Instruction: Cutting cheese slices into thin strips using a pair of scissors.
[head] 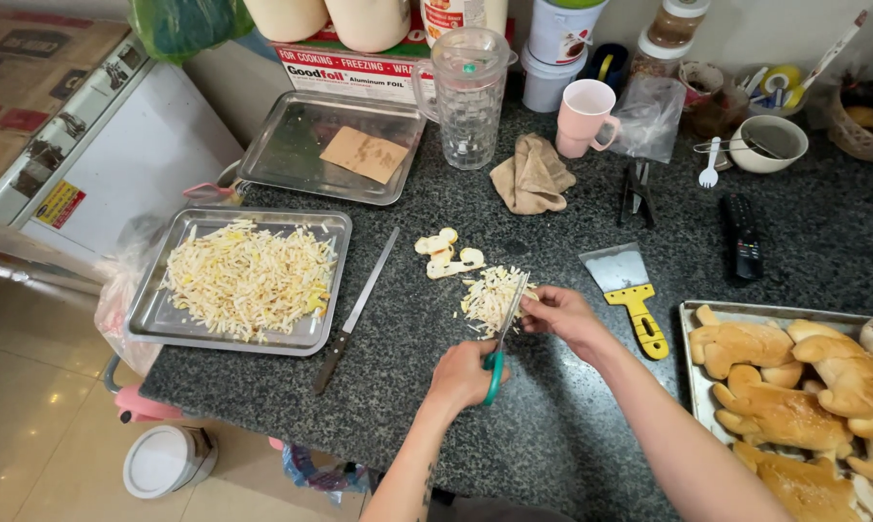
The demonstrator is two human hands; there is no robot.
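The left hand (461, 375) has its fingers shut round the green-handled scissors (502, 338), snipping the pale strip pinched in the right hand (562, 314) over the small pile of cut bits (485, 295) on the dark speckled table (552, 425), so the cutting step looks underway.

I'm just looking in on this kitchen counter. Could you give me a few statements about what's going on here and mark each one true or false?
1. The left hand holds green-handled scissors. True.
2. The metal tray at the left edge of the counter holds whole bread rolls. False: it holds pale shredded strips; the bread rolls lie in a tray at the right.
3. The long knife lies on the counter, untouched by either hand. True.
4. The right hand grips the yellow-handled scraper. False: the scraper lies apart on the counter; that hand's fingers are at the small shredded pile.
5. The pink mug lies tipped over. False: it stands upright.
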